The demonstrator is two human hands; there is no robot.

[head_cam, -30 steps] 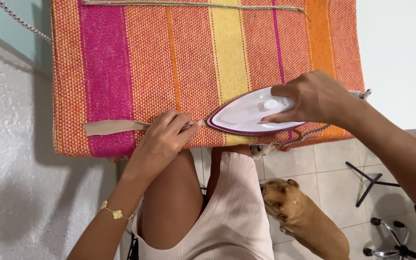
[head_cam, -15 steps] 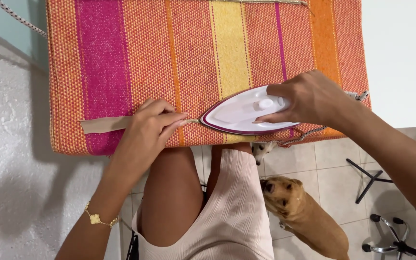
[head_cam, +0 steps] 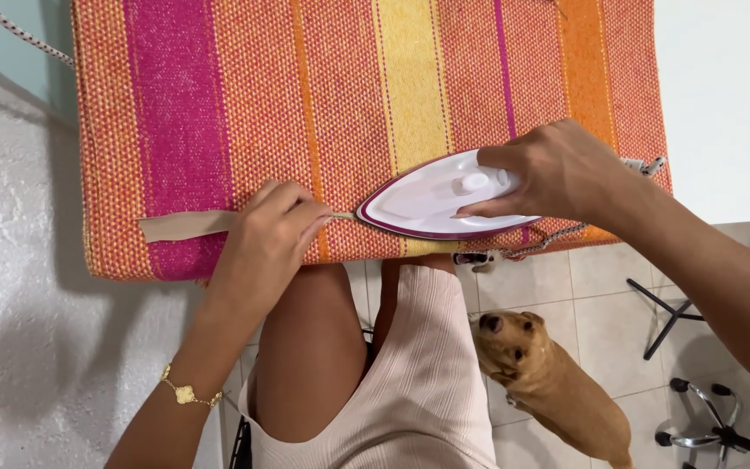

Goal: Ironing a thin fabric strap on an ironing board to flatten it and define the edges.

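Observation:
A white iron with a maroon rim lies flat on a striped orange, pink and yellow woven cloth that covers the board. My right hand grips the iron's handle from above. A narrow beige fabric strip runs along the cloth's near edge, its right end pointing at the iron's tip. My left hand presses on the strip with closed fingertips, just left of the iron's tip. A gold bracelet sits on my left wrist.
A brown dog stands on the tiled floor below the board, by my legs. A braided iron cord hangs off the board's right edge. A black chair base is at lower right. A white textured wall stands at left.
The iron and my right hand have slid left along the strip. My left hand has shifted left too, keeping just ahead of the iron's tip.

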